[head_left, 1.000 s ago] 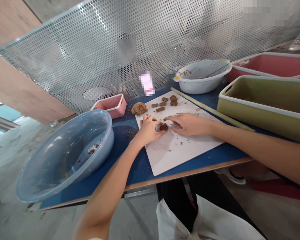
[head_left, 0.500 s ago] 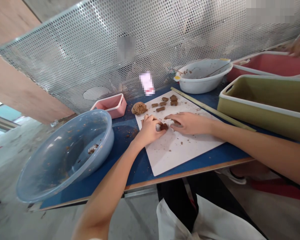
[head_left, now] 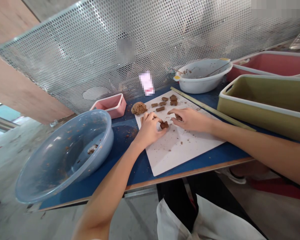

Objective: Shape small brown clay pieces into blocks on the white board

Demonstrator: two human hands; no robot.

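My left hand (head_left: 147, 128) rests on a white board (head_left: 180, 146), its fingers curled and pinching a small brown clay piece (head_left: 164, 125). Just to its right, my right hand (head_left: 190, 119) is curled over another brown bit (head_left: 179, 117) on the board. Several small brown clay pieces (head_left: 166, 101) lie in a cluster at the board's far edge. A larger brown clay lump (head_left: 139, 108) sits at the board's far left corner.
A big blue basin (head_left: 64, 153) stands at the left on the blue table (head_left: 129, 166). A small pink box (head_left: 109, 105), a white bowl (head_left: 202, 78), a long pale stick (head_left: 210, 108), a green tub (head_left: 265, 103) and a pink tub (head_left: 272, 63) stand around. Perforated metal screen (head_left: 114, 43) behind.
Both hands have lifted slightly off the board and moved a little farther away. The left hand still pinches the brown piece; the right hand's fingers have curled more.
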